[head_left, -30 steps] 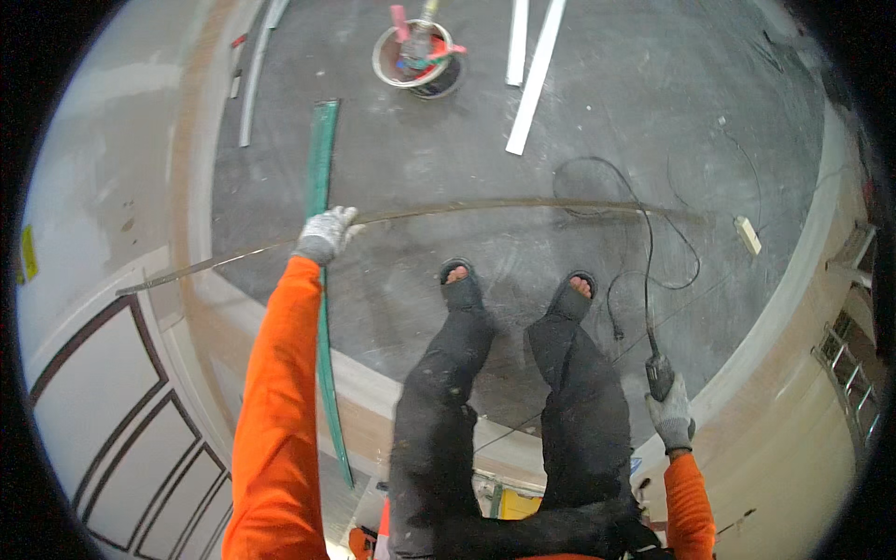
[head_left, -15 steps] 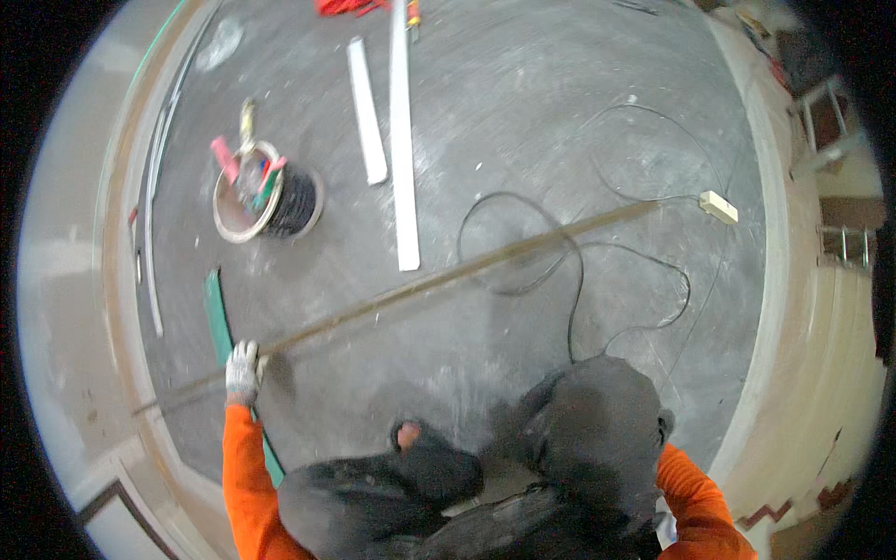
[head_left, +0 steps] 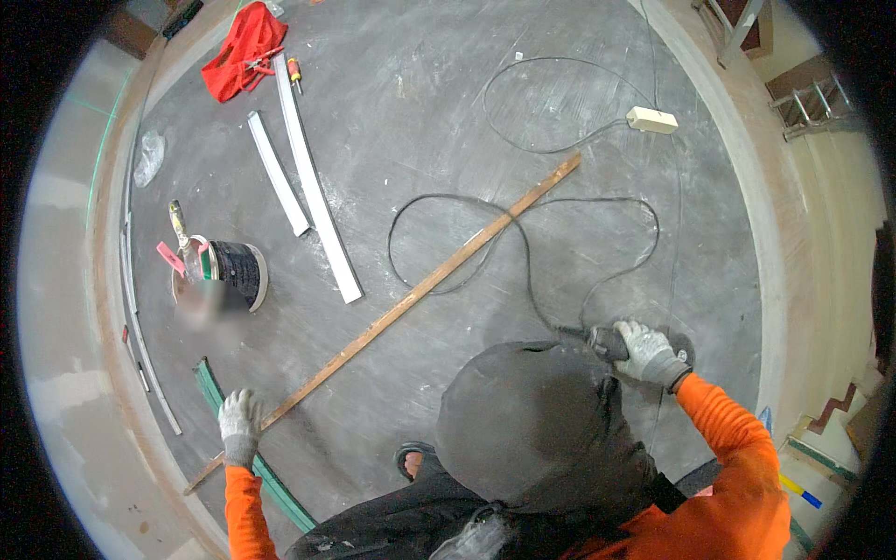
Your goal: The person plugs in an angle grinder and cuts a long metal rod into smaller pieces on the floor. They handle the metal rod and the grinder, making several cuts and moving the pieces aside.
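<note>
My left hand (head_left: 241, 426), in a pale work glove, is closed over a long green metal strip (head_left: 207, 385) at lower left. A wooden batten (head_left: 401, 306) crosses the strip at that hand; whether the fingers grip it too is hidden. My right hand (head_left: 646, 351), also gloved, is wrapped round a dark corded power tool, apparently an angle grinder (head_left: 609, 343). Its round end shows partly beyond the hand, near the floor. A black cord (head_left: 530, 271) runs from the tool in loops, passing by the batten. A dark grey rounded cap shape hides the floor between my arms.
A bucket of tools (head_left: 259, 291) stands left. Two white metal strips (head_left: 317, 210) lie farther off, beside a screwdriver (head_left: 295, 73) and red cloth (head_left: 245, 51). A cream power strip (head_left: 651, 119) rests at far right. Thin metal profiles (head_left: 140, 327) line the left wall; ladders stand right.
The view has turned and the floor things appear shifted. My right hand, hidden before, now shows with the grinder. My left hand stays at the green strip where the batten crosses.
</note>
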`<state>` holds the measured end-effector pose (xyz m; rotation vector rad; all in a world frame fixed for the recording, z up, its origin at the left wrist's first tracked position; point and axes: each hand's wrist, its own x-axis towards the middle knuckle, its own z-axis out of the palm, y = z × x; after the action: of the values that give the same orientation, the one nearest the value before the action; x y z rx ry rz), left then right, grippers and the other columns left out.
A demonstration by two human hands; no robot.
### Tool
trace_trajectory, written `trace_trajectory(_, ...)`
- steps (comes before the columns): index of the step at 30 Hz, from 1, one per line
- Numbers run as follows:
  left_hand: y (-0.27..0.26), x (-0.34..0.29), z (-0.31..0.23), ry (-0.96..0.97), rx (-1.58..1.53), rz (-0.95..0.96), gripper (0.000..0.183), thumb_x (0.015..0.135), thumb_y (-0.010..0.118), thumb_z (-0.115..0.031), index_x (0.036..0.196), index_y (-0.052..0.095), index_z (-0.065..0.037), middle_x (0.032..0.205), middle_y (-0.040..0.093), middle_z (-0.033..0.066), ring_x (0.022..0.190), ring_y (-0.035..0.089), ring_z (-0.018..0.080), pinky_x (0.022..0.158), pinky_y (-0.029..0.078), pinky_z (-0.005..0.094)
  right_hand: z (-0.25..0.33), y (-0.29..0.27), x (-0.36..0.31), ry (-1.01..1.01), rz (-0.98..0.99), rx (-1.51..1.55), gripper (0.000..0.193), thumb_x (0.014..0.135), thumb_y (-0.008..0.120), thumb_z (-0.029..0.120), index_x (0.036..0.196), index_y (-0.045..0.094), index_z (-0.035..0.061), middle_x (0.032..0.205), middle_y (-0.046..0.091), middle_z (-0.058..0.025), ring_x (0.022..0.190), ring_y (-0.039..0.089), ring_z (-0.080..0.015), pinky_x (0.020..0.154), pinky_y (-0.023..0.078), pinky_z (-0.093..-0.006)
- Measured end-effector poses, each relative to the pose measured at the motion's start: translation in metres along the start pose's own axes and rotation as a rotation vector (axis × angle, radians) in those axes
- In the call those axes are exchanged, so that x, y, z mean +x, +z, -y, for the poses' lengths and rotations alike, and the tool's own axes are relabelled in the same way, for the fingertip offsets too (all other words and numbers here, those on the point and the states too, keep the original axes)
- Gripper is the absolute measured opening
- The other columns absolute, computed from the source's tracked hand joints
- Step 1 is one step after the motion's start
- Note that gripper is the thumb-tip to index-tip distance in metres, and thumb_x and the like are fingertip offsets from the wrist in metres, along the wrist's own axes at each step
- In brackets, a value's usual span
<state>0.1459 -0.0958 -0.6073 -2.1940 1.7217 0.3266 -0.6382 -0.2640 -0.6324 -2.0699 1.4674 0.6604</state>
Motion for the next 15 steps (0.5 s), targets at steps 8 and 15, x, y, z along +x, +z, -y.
trace_trajectory(8,-0.186,0.069,-0.338,0.919,-0.207,-0.167,0.085,0.089,0.077,-0.054,0.151,0.049,-0.003,0.142,0.058,0.0206,0.134,0.055,0.0381,0.117,0.040,0.0480,0.090,-0.111,-0.006,-0.425,-0.346,-0.062,0.061,0.079,0.078,0.020,0.136,0.058,0.0132,0.111,0.060,-0.0135,0.105,0.061,-0.0326,0.099,0.050,-0.0445)
trace_trajectory(15,-0.205,0.116,-0.464,0.802,-1.212,0.275,0.080,0.097,0.073,-0.044,0.153,0.041,0.004,0.140,0.060,0.0212,0.128,0.062,0.0282,0.112,0.050,0.0396,0.133,-0.174,0.050,-1.069,-1.084,0.259,0.023,0.093,0.067,0.024,0.107,0.069,0.0061,0.108,0.066,-0.0144,0.111,0.062,-0.0343,0.100,0.049,-0.0444)
